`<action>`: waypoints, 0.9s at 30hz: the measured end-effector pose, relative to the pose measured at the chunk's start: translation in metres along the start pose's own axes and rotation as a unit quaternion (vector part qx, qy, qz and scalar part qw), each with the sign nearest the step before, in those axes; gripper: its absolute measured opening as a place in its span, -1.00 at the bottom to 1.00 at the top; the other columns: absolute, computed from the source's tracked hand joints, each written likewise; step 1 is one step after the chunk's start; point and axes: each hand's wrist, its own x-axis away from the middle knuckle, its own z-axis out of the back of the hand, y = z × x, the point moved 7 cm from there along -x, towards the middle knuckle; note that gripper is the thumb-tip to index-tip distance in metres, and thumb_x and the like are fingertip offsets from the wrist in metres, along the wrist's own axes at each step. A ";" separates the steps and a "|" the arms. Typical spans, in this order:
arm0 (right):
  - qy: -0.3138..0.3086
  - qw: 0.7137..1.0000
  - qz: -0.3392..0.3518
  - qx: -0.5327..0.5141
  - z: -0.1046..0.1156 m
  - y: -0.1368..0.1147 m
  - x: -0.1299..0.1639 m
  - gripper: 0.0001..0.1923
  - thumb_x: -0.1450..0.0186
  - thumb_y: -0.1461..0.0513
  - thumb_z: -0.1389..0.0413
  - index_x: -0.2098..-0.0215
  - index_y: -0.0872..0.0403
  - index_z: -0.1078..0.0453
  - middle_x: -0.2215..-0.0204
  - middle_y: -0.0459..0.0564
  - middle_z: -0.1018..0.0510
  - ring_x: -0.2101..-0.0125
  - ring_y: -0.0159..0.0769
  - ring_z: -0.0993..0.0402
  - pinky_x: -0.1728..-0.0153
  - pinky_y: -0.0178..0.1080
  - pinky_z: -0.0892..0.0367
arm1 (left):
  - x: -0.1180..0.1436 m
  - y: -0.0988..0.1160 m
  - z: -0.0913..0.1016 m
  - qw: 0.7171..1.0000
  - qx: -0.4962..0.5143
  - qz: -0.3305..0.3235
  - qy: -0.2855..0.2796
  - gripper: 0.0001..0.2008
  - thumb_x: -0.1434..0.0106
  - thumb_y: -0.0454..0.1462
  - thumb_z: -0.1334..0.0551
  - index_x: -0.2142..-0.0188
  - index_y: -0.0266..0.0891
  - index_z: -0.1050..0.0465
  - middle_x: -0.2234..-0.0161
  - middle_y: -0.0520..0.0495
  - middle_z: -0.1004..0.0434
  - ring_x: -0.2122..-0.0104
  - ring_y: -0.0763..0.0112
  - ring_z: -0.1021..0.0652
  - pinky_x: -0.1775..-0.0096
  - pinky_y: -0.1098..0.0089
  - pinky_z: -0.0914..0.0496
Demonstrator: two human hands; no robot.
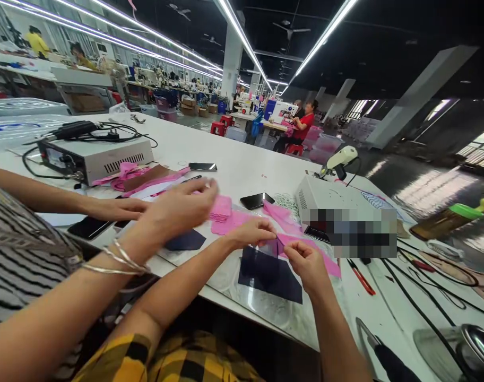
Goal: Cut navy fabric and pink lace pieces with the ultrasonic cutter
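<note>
My left hand (pixel 255 233) is closed, pinching one end of a small, thin dark piece (pixel 279 243) at its fingertips. From the other side my right hand (pixel 305 261) pinches the same piece; its exact kind is too small to tell. Just below both hands, a navy fabric panel (pixel 269 281) lies on a clear sheet (pixel 242 300) over the table. Pink fabric (pixel 325 260) spreads behind my right hand. To the left are a stack of pink fabric pieces (pixel 221 208) and a second navy piece (pixel 186 240), partly hidden by a co-worker's arm.
At my left a co-worker in a striped top reaches a blurred hand (pixel 186 207) across, close to my left arm. Phones (pixel 256 200), red-handled cutters (pixel 361 277), a soldering-type tool (pixel 389 355), cables and a glass jar (pixel 444 345) lie about. Grey boxes (pixel 118 154) stand behind.
</note>
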 end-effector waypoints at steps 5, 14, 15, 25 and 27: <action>0.048 0.998 -0.012 0.031 0.031 0.023 0.011 -0.66 0.07 -0.03 -0.22 0.61 0.06 -0.33 0.74 -0.20 -0.21 0.68 -0.45 -0.07 0.65 -0.33 0.01 | -0.030 -0.004 -0.039 0.992 -0.043 0.059 -0.104 -0.92 -0.22 -0.37 -0.25 0.41 -0.32 -0.38 0.59 0.15 -0.31 0.67 0.63 -0.36 0.61 0.57 -0.16; 0.006 1.000 -0.021 0.002 0.028 0.025 0.009 -0.62 0.08 -0.06 -0.26 0.60 0.06 -0.35 0.65 -0.08 -0.43 0.56 -0.30 -0.40 0.51 -0.28 -0.33 | -0.019 -0.008 -0.048 0.982 -0.055 0.085 -0.162 -0.94 -0.31 -0.35 -0.07 0.32 -0.20 -0.19 0.60 0.19 -0.25 0.74 0.61 -0.36 0.63 0.57 -0.13; -0.010 1.000 -0.024 -0.011 0.019 0.022 0.007 -0.60 0.08 -0.07 -0.26 0.60 0.06 -0.35 0.64 -0.07 -0.45 0.55 -0.28 -0.43 0.49 -0.27 -0.36 | -0.014 -0.007 -0.040 0.982 -0.060 0.086 -0.159 -0.95 -0.32 -0.33 -0.06 0.31 -0.19 -0.18 0.62 0.20 -0.24 0.75 0.61 -0.37 0.63 0.58 -0.13; -0.089 0.983 -0.053 -0.154 -0.055 -0.017 0.008 -0.51 0.06 -0.13 -0.28 0.48 0.04 -0.25 0.61 -0.10 -0.49 0.58 -0.26 -0.51 0.53 -0.27 -0.42 | -0.002 0.047 0.025 0.960 -0.182 0.044 -0.210 -0.95 -0.26 -0.31 -0.16 0.35 -0.24 -0.32 0.71 0.23 -0.21 0.76 0.65 -0.23 0.65 0.63 -0.10; -0.055 0.984 -0.071 -0.157 -0.043 -0.005 0.010 -0.49 0.07 -0.14 -0.29 0.46 0.04 -0.25 0.57 -0.05 -0.54 0.59 -0.26 -0.51 0.55 -0.27 -0.42 | -0.018 0.042 0.003 0.948 -0.204 0.028 -0.242 -0.95 -0.22 -0.37 -0.20 0.39 -0.27 -0.37 0.69 0.21 -0.26 0.74 0.66 -0.24 0.62 0.61 -0.11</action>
